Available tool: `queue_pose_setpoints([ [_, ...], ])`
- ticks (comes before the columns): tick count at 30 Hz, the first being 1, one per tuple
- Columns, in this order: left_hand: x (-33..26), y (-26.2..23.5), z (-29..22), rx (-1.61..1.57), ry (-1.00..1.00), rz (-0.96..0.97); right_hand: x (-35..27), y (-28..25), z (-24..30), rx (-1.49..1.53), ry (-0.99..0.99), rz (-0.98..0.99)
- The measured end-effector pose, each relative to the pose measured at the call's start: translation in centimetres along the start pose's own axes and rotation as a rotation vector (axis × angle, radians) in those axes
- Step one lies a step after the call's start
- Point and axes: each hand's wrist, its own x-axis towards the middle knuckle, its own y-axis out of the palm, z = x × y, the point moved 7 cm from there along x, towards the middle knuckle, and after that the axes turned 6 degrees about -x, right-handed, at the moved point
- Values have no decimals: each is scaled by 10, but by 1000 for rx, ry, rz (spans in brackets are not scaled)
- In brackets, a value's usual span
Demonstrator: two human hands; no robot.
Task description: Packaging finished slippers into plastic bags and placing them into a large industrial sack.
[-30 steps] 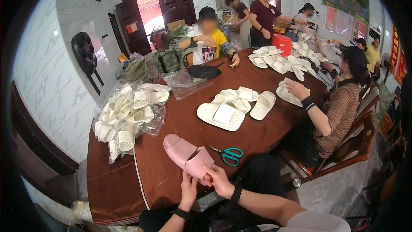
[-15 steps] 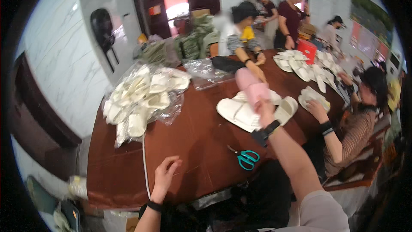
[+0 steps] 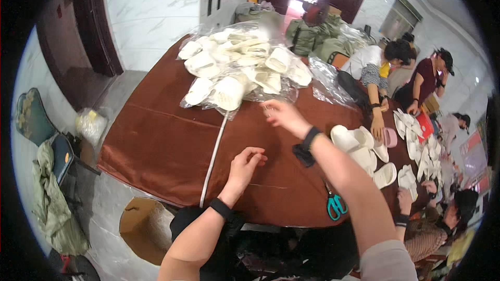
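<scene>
My right hand [image 3: 285,117] stretches over the table beside a heap of white slippers [image 3: 229,92], several of them in clear plastic bags. Its fingers are apart and nothing shows in them. Nearer to me, my left hand [image 3: 246,168] hovers above the brown tabletop [image 3: 161,140], loosely curved, with nothing in it. To the right of my right forearm lies a group of loose white slippers [image 3: 359,151]. A pink slipper [image 3: 389,138] is beyond them, close to a co-worker's hand [image 3: 377,124]. Teal-handled scissors [image 3: 336,205] lie near the table's front edge, by my right forearm.
A white cord [image 3: 213,158] runs across the table from the heap toward me. Flat clear plastic [image 3: 333,82] lies beyond it. Co-workers sit and stand along the right side. An open cardboard box [image 3: 143,229] and a chair [image 3: 39,135] are on the left.
My right hand has let go of the pink slipper and swung left toward the bagged heap. The view has turned left. My left hand stays empty over the table.
</scene>
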Motion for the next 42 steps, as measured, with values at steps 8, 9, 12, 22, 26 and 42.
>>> queue_pose_setpoints([
  [8, 16, -1, 31, 99, -22, -212, 91, 115, -17, -834, -323, -236],
  [9, 15, -12, 42, 48, -105, -214, 87, 120, -4, -828, -405, -322],
  [12, 9, -44, 56, -135, -174, -190, 58, 121, 42, -699, -310, -241],
  [22, 17, -46, -16, 174, 238, -430, -99, -2, -36, -543, -356, -275],
  [26, 28, -62, 18, 221, 306, -314, -180, -25, -71, -473, -299, -185],
  [42, -45, 70, 61, 770, -115, 187, -314, -77, -190, -792, 194, -369],
])
